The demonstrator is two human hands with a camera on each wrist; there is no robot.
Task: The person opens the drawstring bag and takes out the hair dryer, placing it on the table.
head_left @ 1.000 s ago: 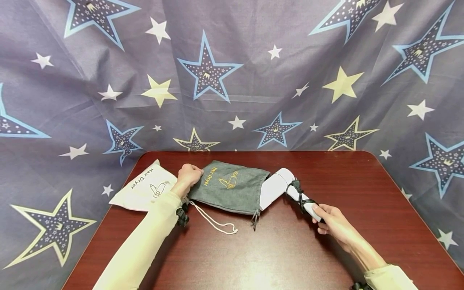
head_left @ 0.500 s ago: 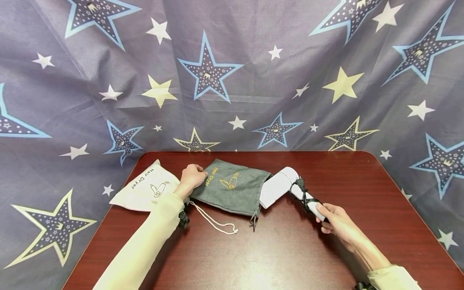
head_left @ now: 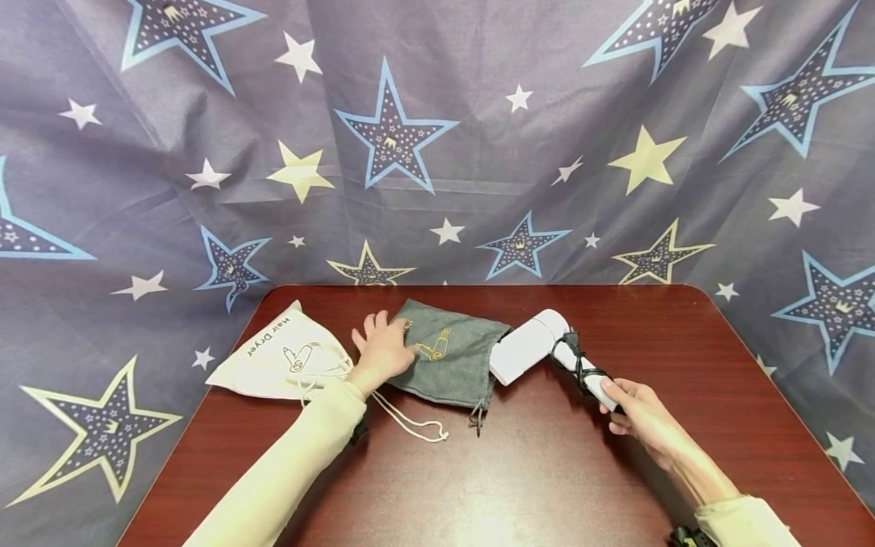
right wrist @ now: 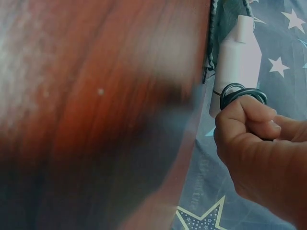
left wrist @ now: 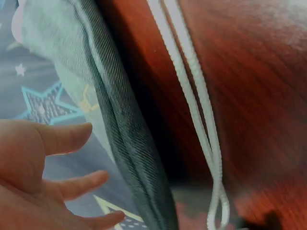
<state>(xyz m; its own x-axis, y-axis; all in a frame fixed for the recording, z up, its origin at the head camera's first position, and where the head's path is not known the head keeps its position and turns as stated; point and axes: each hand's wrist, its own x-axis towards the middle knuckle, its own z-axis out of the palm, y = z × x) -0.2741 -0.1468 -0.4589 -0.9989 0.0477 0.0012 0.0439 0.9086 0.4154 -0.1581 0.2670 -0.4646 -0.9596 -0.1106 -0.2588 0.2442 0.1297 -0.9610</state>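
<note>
A white hair dryer (head_left: 526, 351), black cord wound about its handle, lies at an angle with its nozzle end at the mouth of the grey drawstring bag (head_left: 454, 365). My right hand (head_left: 645, 422) grips the handle's lower end; in the right wrist view the coiled cord (right wrist: 242, 93) shows just beyond the fingers. Over the left end of the grey bag is my left hand (head_left: 384, 351), fingers spread and holding nothing. The left wrist view has that hand (left wrist: 43, 182) beside the bag's seam (left wrist: 120, 110); whether it touches the cloth I cannot tell.
A cream "Hair Dryer" bag (head_left: 280, 357) lies flat on the left of the brown table (head_left: 519, 471), partly behind the left forearm. Its white drawstring (head_left: 417, 429) trails in front of the grey bag. A star-patterned curtain (head_left: 437, 152) hangs behind the table's far edge.
The hair dryer has slid to the right, with more of its nozzle outside the grey bag. My left hand has let go of the bag's end, moved right and spread its fingers.
</note>
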